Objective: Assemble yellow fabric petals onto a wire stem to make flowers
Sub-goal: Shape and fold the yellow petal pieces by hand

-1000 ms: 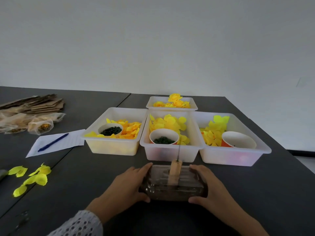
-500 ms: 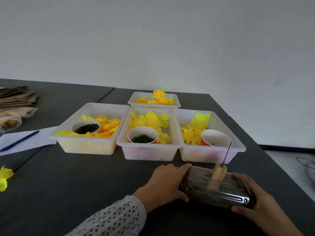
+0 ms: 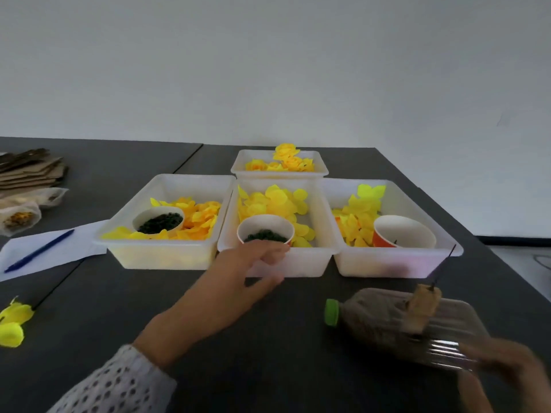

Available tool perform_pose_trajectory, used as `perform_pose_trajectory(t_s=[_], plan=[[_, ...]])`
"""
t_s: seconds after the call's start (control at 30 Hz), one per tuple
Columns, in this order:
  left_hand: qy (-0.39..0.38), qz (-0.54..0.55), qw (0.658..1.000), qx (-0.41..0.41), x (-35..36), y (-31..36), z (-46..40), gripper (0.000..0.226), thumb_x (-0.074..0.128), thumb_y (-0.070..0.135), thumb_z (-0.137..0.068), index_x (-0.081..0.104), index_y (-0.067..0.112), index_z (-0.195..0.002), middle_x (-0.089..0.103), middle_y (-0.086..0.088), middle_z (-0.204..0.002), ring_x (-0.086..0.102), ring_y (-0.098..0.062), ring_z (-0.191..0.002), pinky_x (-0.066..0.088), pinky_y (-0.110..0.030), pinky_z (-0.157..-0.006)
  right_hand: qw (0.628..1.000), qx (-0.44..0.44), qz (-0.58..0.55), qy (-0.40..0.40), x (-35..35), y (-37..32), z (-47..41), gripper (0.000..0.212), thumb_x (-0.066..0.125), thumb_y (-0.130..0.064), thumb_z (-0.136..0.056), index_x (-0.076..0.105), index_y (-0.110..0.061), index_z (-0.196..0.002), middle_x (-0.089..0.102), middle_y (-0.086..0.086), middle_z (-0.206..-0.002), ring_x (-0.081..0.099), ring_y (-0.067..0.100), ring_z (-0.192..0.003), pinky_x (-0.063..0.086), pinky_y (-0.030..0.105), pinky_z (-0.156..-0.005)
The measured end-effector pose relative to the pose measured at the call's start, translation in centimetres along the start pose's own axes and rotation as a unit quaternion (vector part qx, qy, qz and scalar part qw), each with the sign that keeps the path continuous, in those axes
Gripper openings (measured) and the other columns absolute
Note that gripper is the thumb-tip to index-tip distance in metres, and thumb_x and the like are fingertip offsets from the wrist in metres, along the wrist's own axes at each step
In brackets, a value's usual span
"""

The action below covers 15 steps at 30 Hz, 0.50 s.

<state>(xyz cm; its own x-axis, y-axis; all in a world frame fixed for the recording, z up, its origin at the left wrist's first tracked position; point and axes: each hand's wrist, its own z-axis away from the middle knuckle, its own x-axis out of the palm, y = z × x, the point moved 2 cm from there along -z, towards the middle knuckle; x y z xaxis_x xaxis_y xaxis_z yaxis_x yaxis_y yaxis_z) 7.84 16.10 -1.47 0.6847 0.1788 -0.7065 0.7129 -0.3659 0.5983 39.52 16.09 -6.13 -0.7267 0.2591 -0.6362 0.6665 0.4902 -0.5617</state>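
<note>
I see a thin dark wire stem standing tilted out of a small tan block, which is fixed on top of a clear plastic bottle lying on its side on the dark grey surface. The bottle holds something brown and has a green cap pointing left. My right hand is at the bottle's right end, blurred, so I cannot tell how its fingers lie or whether it grips the bottle. My left hand, in a white knitted sleeve, is left of the bottle and apart from it, fingers spread and relaxed, holding nothing.

Just behind the bottle, three white plastic trays sit side by side, each with loose yellow fabric petals and a paper cup. The middle tray has a cup of dark green bits. Behind it, a smaller white tray holds finished yellow flowers.

Far left of the bottle lie a yellow flower on a stem, a blue pen on white paper and a stack of brown cardboard.
</note>
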Motion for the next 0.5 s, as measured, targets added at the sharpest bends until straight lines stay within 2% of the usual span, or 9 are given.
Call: perform_pose_trajectory(t_s=[0.03,0.07,0.13,0.17,0.2,0.27,0.33,0.4,0.5], plan=[[0.032,-0.004,0.999,-0.004,-2.0,-0.8,0.2,0.036,0.063,0.031,-0.091,0.058,0.041,-0.125,0.061,0.027,-0.114,0.057,0.006,-0.109,0.045,-0.010,-0.083,0.998,-0.063,0.007,-0.010,1.8,-2.3,0.0,0.058,0.096,-0.013,-0.047,0.055,-0.037,-0.080,0.051,-0.013,-0.077,0.055,-0.011,-0.085,0.045,0.004,-0.068],[0.062,-0.009,0.998,-0.009,-3.8,-1.6,0.2,0.031,0.062,0.026,-0.092,0.062,0.037,-0.120,0.064,0.025,-0.111,0.060,0.003,-0.106,0.048,-0.015,-0.083,0.991,-0.135,0.001,-0.009,3.5,-4.7,0.0,0.039,0.092,-0.023,-0.054,0.060,-0.032,-0.075,0.050,-0.015,-0.075,0.052,-0.012,-0.083,0.046,0.004,-0.066],[0.108,-0.018,0.994,-0.029,-7.0,-3.2,0.2,0.023,0.062,0.017,-0.092,0.067,0.028,-0.112,0.067,0.020,-0.108,0.063,0.000,-0.101,0.051,-0.026,-0.086,0.970,-0.239,-0.046,-0.005,6.5,-8.8,0.1,0.008,0.067,-0.030,-0.069,0.062,-0.028,-0.074,0.054,-0.013,-0.083,0.053,-0.008,-0.079,0.042,0.001,-0.075],[0.127,-0.025,0.991,-0.041,-8.4,-3.9,0.2,0.022,0.062,0.014,-0.092,0.068,0.026,-0.110,0.069,0.018,-0.106,0.064,0.000,-0.098,0.051,-0.027,-0.087,0.959,-0.272,-0.076,-0.035,8.0,-10.4,-0.2,0.003,0.061,-0.028,-0.075,0.063,-0.026,-0.076,0.057,-0.014,-0.085,0.054,-0.006,-0.079,0.041,0.002,-0.080],[0.143,-0.034,0.988,-0.051,-9.5,-4.5,0.2,0.020,0.061,0.013,-0.093,0.068,0.025,-0.107,0.070,0.017,-0.105,0.065,0.000,-0.095,0.051,-0.026,-0.087,0.945,-0.295,-0.102,-0.092,9.7,-11.7,-0.8,0.008,0.059,-0.025,-0.080,0.065,-0.021,-0.076,0.061,-0.013,-0.084,0.054,-0.004,-0.080,0.043,0.005,-0.081],[0.162,-0.050,0.983,-0.068,-11.5,-5.6,0.3,0.019,0.060,0.013,-0.093,0.069,0.025,-0.104,0.070,0.016,-0.104,0.065,0.002,-0.092,0.052,-0.021,-0.084,0.922,-0.289,-0.141,-0.217,13.5,-13.8,-1.6,0.011,0.056,-0.020,-0.086,0.066,-0.014,-0.083,0.067,-0.003,-0.086,0.055,0.000,-0.084,0.043,0.008,-0.080],[0.157,-0.070,0.981,-0.084,-12.9,-6.5,0.1,0.017,0.059,0.014,-0.094,0.070,0.024,-0.103,0.070,0.015,-0.104,0.065,-0.001,-0.094,0.051,-0.021,-0.083,0.900,-0.236,-0.171,-0.323,17.0,-15.2,-2.3,0.009,0.055,-0.017,-0.091,0.062,-0.020,-0.097,0.065,-0.003,-0.095,0.053,0.000,-0.086,0.040,0.007,-0.081],[0.139,-0.094,0.981,-0.101,-14.2,-7.8,-0.4,0.017,0.059,0.015,-0.095,0.071,0.024,-0.105,0.070,0.011,-0.103,0.064,-0.006,-0.096,0.051,-0.029,-0.083,0.896,-0.194,-0.185,-0.353,20.1,-16.0,-3.1,0.011,0.055,-0.019,-0.094,0.056,-0.028,-0.100,0.063,-0.007,-0.093,0.054,-0.002,-0.079,0.040,0.009,-0.076],[0.110,-0.125,0.980,-0.112,-15.6,-10.4,-2.0,0.019,0.058,0.015,-0.095,0.071,0.024,-0.105,0.071,0.008,-0.103,0.063,-0.008,-0.096,0.048,-0.031,-0.083,0.908,-0.108,-0.232,-0.333,22.9,-16.9,-4.5,0.013,0.053,-0.019,-0.095,0.056,-0.032,-0.094,0.063,-0.009,-0.081,0.058,0.004,-0.067,0.049,0.018,-0.063]])
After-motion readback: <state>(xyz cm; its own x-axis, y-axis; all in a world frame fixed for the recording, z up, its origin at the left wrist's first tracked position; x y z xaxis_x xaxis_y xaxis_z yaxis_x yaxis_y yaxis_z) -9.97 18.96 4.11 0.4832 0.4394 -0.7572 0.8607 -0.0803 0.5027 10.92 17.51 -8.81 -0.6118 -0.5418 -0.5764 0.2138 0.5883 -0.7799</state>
